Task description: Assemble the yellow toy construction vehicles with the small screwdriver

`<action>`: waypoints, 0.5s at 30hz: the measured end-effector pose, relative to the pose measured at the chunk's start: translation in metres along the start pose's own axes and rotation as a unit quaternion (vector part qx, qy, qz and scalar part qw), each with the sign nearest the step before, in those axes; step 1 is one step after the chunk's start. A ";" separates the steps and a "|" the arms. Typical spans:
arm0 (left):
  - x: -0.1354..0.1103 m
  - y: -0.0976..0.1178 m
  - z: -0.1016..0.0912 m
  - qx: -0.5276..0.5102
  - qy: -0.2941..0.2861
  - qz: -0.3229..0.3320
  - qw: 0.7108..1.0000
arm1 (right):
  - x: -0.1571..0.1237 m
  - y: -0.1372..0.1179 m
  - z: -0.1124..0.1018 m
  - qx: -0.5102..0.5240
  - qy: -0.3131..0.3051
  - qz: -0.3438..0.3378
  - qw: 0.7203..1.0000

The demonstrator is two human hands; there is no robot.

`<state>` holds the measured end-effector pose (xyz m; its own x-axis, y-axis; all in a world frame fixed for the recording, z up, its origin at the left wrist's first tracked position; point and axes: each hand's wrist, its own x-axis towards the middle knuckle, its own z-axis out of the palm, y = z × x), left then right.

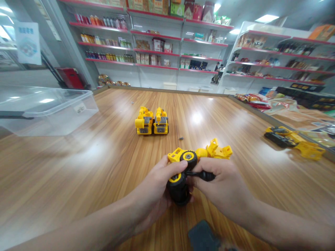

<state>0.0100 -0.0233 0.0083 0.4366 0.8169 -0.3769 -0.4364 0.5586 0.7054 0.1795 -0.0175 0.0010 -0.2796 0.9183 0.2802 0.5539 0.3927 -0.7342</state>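
My left hand is wrapped round a yellow toy vehicle with black wheels, its wheel side turned up toward me. A black-handled screwdriver is gripped in my right hand, its shaft pointing left at the wheels; its tip is hidden. Just beyond my right hand lie yellow toy parts; whether they join the vehicle I cannot tell. Two yellow toy construction trucks stand side by side farther back. A small dark screw-like piece lies between them and my hands.
A clear plastic bin stands at the left on the wooden table. Another yellow toy vehicle lies at the right, near packaged goods. A dark grey piece is at the near edge. Stocked shelves line the back.
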 end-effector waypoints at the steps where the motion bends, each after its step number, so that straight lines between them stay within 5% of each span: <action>1: -0.001 0.000 0.001 0.008 0.004 0.004 1.000 | 0.000 0.001 0.000 -0.006 -0.002 -0.003 1.000; 8: 0.002 0.001 -0.001 -0.037 0.000 -0.024 0.999 | -0.001 -0.006 -0.004 -0.073 -0.008 -0.006 0.997; 15: 0.006 0.009 -0.007 -0.098 -0.014 -0.044 0.994 | 0.000 -0.011 -0.018 -0.041 -0.011 -0.082 0.996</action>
<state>0.0036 -0.0131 0.0084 0.4999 0.7608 -0.4139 -0.5397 0.6474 0.5382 0.1873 -0.0205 0.0200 -0.3878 0.8407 0.3779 0.5611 0.5406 -0.6269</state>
